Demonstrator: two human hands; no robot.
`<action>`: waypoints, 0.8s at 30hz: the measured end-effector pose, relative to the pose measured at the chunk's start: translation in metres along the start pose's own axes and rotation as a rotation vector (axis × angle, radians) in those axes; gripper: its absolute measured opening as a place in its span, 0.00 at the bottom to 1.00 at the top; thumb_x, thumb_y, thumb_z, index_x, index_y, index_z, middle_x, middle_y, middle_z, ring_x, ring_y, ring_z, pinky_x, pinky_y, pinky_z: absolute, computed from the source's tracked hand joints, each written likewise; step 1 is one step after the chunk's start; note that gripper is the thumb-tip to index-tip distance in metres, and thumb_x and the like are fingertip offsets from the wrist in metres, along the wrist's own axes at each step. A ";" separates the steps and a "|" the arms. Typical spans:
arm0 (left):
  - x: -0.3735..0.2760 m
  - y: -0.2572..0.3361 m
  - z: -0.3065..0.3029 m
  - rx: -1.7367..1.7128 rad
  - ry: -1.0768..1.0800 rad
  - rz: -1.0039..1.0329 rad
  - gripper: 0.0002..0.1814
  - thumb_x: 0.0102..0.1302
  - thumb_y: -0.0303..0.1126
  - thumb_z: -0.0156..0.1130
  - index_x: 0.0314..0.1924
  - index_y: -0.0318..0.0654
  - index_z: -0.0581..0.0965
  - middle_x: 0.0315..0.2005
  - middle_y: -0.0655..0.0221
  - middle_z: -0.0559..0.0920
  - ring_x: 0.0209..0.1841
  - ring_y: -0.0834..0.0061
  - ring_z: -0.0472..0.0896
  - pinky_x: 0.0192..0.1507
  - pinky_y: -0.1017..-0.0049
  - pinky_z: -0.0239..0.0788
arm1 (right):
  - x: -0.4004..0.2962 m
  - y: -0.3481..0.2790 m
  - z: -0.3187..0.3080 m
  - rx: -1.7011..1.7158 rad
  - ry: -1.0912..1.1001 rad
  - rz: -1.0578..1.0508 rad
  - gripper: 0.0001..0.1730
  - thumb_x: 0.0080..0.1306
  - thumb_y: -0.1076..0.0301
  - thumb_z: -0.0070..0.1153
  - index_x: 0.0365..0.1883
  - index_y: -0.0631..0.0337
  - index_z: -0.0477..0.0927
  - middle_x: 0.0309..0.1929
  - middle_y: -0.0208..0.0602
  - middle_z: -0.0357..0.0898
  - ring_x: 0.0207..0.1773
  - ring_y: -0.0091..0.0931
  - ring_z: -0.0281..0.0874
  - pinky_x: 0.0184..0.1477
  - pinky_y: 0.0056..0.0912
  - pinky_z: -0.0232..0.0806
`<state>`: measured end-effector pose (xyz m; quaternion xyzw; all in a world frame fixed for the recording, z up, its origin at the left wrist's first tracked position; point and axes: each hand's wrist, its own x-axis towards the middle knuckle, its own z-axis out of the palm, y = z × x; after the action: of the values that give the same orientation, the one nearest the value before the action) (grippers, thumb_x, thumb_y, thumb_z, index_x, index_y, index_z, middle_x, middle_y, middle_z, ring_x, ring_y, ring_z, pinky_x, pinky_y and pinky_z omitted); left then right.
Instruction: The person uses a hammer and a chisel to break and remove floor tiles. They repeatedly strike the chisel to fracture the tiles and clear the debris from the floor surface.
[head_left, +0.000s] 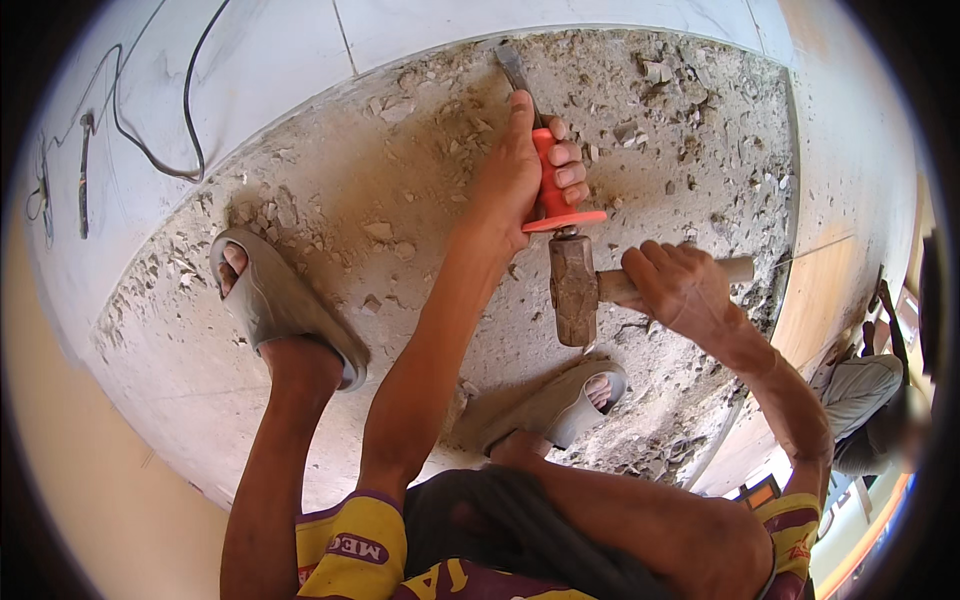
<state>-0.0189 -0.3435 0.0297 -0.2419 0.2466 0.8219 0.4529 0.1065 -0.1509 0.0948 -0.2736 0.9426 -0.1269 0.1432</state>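
My left hand (525, 165) is wrapped around the red hand guard of a flat cold chisel (553, 180). The chisel's blade points away from me, its tip by the far edge of the broken floor patch. Right at the chisel's struck end is the head of a sledge hammer (574, 289), touching it or nearly so. My right hand (679, 289) grips the hammer's short wooden handle, which sticks out to the right past my fist. Rough mortar and rubble (405, 180) lie beneath both tools.
My sandalled feet stand on the rough patch, the left sandal (281, 300) and the right sandal (555, 405). Pale floor tiles (285, 45) border it, carrying a black cable (191, 112) and another hammer (85, 176). A person (862, 390) is low down at far right.
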 end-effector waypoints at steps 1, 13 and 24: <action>-0.002 -0.006 -0.001 0.049 0.029 0.006 0.28 0.78 0.65 0.43 0.35 0.48 0.69 0.19 0.83 0.63 0.20 0.85 0.63 0.24 0.79 0.60 | -0.016 -0.012 0.009 0.100 -0.047 0.087 0.22 0.64 0.47 0.63 0.35 0.57 0.73 0.24 0.32 0.72 0.24 0.30 0.80 0.25 0.32 0.73; -0.030 0.006 -0.020 0.088 0.066 -0.077 0.30 0.75 0.69 0.43 0.35 0.48 0.68 0.18 0.82 0.63 0.18 0.82 0.64 0.23 0.76 0.61 | -0.021 -0.038 0.001 0.053 0.016 -0.164 0.18 0.65 0.49 0.60 0.32 0.54 0.73 0.23 0.26 0.68 0.23 0.23 0.74 0.22 0.27 0.68; -0.027 0.014 -0.013 0.103 0.092 -0.024 0.28 0.76 0.66 0.45 0.34 0.48 0.69 0.19 0.83 0.63 0.19 0.85 0.61 0.23 0.80 0.59 | 0.004 -0.044 0.010 -0.147 0.075 -0.376 0.17 0.63 0.54 0.62 0.23 0.51 0.69 0.18 0.23 0.65 0.19 0.20 0.72 0.20 0.27 0.64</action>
<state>-0.0162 -0.3756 0.0391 -0.2588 0.3064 0.7907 0.4625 0.1279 -0.1912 0.0988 -0.4494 0.8864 -0.0925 0.0613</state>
